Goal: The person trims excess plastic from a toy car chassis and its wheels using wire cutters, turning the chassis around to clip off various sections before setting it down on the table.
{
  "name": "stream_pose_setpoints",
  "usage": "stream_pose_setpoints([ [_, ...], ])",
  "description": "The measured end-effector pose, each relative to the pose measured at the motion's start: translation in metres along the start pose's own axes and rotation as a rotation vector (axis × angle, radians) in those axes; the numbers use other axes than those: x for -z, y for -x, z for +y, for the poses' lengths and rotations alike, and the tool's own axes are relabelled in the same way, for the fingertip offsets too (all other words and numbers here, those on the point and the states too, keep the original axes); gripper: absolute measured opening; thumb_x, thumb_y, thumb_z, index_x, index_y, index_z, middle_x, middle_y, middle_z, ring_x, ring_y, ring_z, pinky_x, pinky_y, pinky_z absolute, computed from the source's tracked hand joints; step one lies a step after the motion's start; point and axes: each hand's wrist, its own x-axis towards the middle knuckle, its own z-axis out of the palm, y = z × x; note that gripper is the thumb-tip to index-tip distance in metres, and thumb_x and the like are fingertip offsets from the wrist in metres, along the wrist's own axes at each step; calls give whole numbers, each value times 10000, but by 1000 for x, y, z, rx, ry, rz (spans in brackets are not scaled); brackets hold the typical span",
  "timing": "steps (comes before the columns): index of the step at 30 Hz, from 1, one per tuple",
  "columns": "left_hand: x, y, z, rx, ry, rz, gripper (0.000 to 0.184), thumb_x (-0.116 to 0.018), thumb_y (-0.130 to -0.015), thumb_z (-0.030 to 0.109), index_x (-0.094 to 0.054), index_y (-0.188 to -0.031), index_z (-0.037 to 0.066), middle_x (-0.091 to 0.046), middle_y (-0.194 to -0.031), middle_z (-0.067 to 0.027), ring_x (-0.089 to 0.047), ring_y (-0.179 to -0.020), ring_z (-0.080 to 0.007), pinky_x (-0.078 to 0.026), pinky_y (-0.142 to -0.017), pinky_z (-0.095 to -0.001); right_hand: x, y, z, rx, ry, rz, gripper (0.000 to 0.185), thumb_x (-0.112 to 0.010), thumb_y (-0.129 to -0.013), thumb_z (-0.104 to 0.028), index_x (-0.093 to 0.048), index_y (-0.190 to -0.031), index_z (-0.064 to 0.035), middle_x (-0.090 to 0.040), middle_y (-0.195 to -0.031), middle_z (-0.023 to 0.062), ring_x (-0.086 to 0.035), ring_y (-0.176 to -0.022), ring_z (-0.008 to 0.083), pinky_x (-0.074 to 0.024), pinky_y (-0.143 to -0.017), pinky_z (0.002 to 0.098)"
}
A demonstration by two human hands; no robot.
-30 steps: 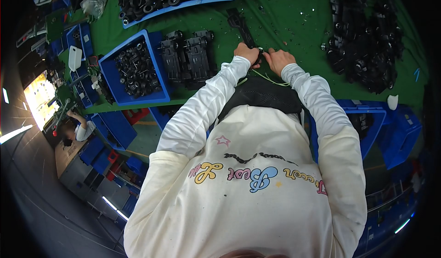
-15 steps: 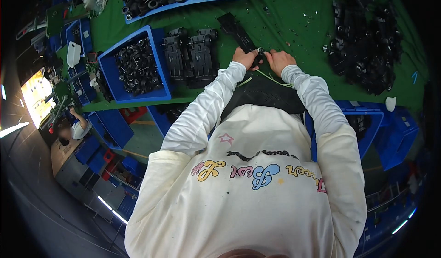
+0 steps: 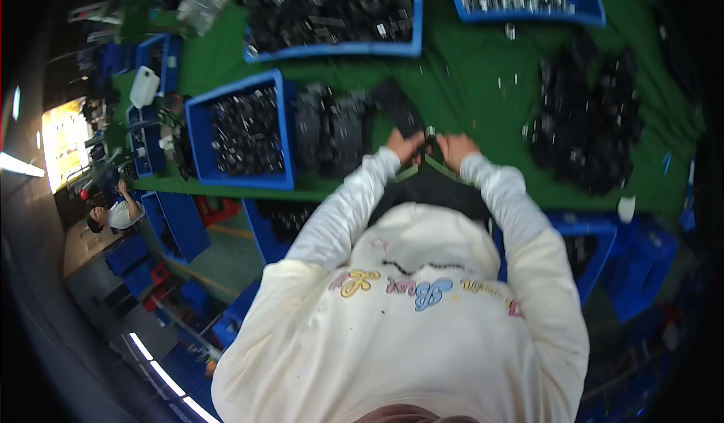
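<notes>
A black plastic toy car chassis slants over the green cloth in front of my body. Its near end is in my left hand, with the fingers closed round it. My right hand is close beside it, the fingertips pinched at a small dark wheel with a shiny hub at that near end. Motion blur hides the exact finger contact. Left of the held piece, more black chassis stand side by side on the cloth.
A blue bin of small wheels stands to the left. Beyond are a larger blue bin of black wheels and another bin of shiny metal parts. A heap of black chassis lies right. Another person is at far left.
The view has shifted, so the table sits lower in the picture and the bin of metal parts has come into sight. Both hands stay together at the chassis's near end.
</notes>
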Motion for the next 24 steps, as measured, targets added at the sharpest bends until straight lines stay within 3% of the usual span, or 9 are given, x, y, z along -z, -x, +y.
stream_pose_setpoints([
  [1, -7, 2, 8, 26, -6, 5, 297, -626, -975, 302, -662, -1040, 14, -701, -759, -122, -598, -453, -180, -481, -401, -312, 1, -2, 1, -14, 38, -14, 515, -363, -1017, -483, -690, -1071, -90, -674, -1044, 271, -657, -945, 461, -534, -829, 542],
  [2, -14, 11, 21, -109, 24, -15, 287, -629, -966, 306, -639, -1070, 39, -698, -749, -132, -582, -428, -191, -469, -381, -328, -3, -2, 2, 9, 28, 88, 515, -377, -1009, -478, -693, -1075, -77, -673, -1020, 283, -643, -932, 500, -514, -873, 569],
  [3, -14, 0, 11, -19, 142, 53, 249, -604, -974, 275, -608, -1099, 59, -699, -731, -123, -564, -405, -196, -461, -370, -333, -7, -6, 6, 76, 45, 153, 530, -364, -1010, -488, -686, -1095, -75, -673, -1014, 287, -643, -944, 495, -504, -901, 569],
  [4, -12, -10, 14, 155, 53, 90, 213, -585, -978, 240, -586, -1099, 64, -700, -721, -123, -558, -408, -192, -460, -372, -327, -9, -13, 14, 46, 32, 56, 538, -356, -1014, -487, -689, -1084, -71, -674, -992, 291, -644, -938, 492, -508, -886, 566],
  [7, -15, -32, 11, 265, -108, 169, 210, -603, -961, 225, -588, -1051, 36, -715, -746, -130, -567, -427, -182, -472, -382, -305, -6, -3, 17, 20, 19, 95, 543, -383, -1008, -489, -702, -963, -52, -675, -909, 295, -650, -882, 491, -520, -809, 580],
  [8, -20, -22, 23, 235, -164, 134, 222, -614, -953, 231, -606, -1039, 27, -718, -753, -123, -565, -427, -175, -478, -386, -303, 1, 0, 17, 3, 36, 49, 541, -402, -1002, -505, -699, -1019, -53, -680, -940, 293, -649, -925, 489, -520, -835, 566],
  [17, -16, -19, 28, 202, -243, 80, 237, -620, -939, 223, -621, -1088, 38, -736, -800, -120, -588, -437, -170, -477, -391, -295, 6, 9, 24, 50, 40, 96, 533, -410, -987, -536, -673, -975, -73, -682, -920, 272, -645, -891, 480, -507, -803, 566],
  [19, -15, -21, 25, 198, -257, 66, 261, -632, -935, 270, -604, -1089, 61, -723, -739, -82, -605, -438, -158, -466, -384, -291, 6, 11, 25, 56, -14, 152, 518, -421, -986, -530, -668, -961, -74, -680, -908, 269, -641, -880, 485, -501, -788, 569],
  [24, -15, -22, 23, 184, -277, 95, 312, -654, -920, 259, -594, -1110, 19, -724, -752, -101, -608, -437, -172, -478, -382, -300, 5, 11, 29, 42, -24, 176, 517, -430, -984, -529, -655, -930, -67, -685, -901, 262, -648, -880, 483, -505, -777, 572],
])
